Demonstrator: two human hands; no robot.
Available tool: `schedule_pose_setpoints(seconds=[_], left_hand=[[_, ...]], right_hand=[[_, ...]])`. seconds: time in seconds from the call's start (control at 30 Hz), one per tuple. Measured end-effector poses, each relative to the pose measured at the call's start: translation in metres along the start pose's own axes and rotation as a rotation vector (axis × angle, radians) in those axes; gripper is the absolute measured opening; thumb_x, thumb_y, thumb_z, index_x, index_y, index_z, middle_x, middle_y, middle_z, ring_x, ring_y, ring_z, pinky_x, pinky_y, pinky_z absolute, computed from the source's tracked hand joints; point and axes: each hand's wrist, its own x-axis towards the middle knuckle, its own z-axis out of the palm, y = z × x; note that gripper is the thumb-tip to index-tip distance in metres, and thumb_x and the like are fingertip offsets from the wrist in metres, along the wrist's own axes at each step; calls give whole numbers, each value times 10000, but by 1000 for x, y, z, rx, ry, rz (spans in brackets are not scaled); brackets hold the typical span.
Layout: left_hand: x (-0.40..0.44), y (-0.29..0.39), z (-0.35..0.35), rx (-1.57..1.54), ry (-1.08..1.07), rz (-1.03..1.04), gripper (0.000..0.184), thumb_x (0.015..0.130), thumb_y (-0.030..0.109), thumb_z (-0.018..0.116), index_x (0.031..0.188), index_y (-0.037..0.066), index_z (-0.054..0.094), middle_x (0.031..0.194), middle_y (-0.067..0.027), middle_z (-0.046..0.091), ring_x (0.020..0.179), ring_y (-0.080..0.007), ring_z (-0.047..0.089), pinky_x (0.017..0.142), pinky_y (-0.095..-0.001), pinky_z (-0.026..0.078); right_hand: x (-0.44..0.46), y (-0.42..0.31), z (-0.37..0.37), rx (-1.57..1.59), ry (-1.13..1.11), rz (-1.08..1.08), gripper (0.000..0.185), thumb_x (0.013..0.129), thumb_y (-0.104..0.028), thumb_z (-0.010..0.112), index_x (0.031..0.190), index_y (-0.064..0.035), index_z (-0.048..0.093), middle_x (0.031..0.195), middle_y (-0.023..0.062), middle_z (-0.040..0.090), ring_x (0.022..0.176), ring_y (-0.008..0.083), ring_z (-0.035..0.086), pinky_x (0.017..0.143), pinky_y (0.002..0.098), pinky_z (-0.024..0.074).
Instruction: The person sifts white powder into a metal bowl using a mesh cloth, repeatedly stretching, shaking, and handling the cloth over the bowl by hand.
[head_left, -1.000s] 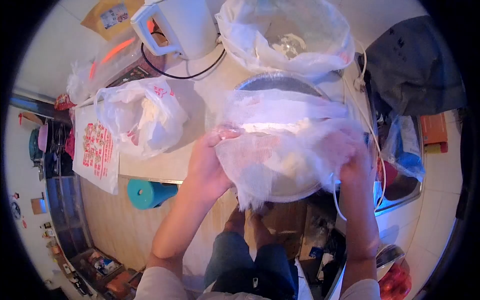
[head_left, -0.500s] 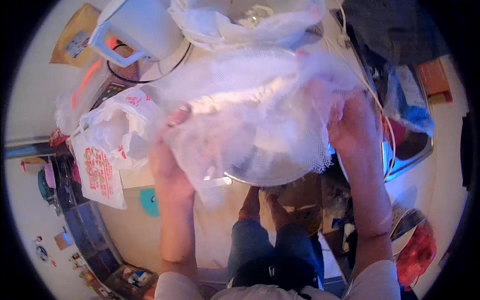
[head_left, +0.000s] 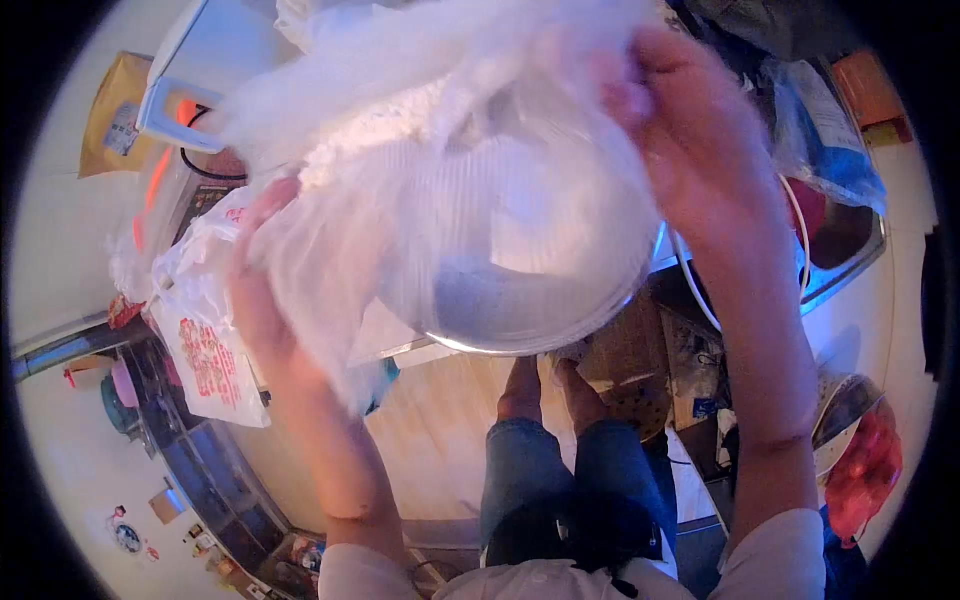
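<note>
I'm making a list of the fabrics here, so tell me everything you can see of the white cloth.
The cloth is thin, white and partly see-through, like loose gauze. It is gathered in blurred folds, with pale, crumbly stuff lying in it. The left hand and right hand hold its sides up over a bowl. Whether it touches the bowl is unclear.

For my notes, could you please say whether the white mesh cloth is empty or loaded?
Loaded: white crumbly material shows on the mesh cloth between the left hand and right hand.

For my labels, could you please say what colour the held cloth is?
White; the cloth shows best in the head view.
</note>
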Motion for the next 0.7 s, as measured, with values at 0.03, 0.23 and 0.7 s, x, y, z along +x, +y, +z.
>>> schedule_pose_setpoints(seconds=[0.03,0.23,0.7], left_hand=[[-1,2,2,-2,-12,-13,287,737,150,453,1002,42,437,921,-106,510,864,-203,491,764,-285,391],[-5,-1,14,-39,-9,20,271,748,135,432,969,-21,436,920,-140,502,817,-230,513,710,-319,430],[-16,-12,29,221,288,127,254,743,167,454,932,-2,472,891,-106,506,794,-209,508,693,-315,430]], right_hand=[[8,5,-17,-24,-53,29,183,790,-103,325,779,27,453,640,71,502,523,82,489,493,175,443],[-3,4,0,128,222,49,169,788,-100,343,791,26,456,612,60,495,493,83,483,444,154,423],[-19,26,-20,-349,495,41,187,763,-157,411,824,-12,512,692,27,519,635,79,491,601,211,402]])
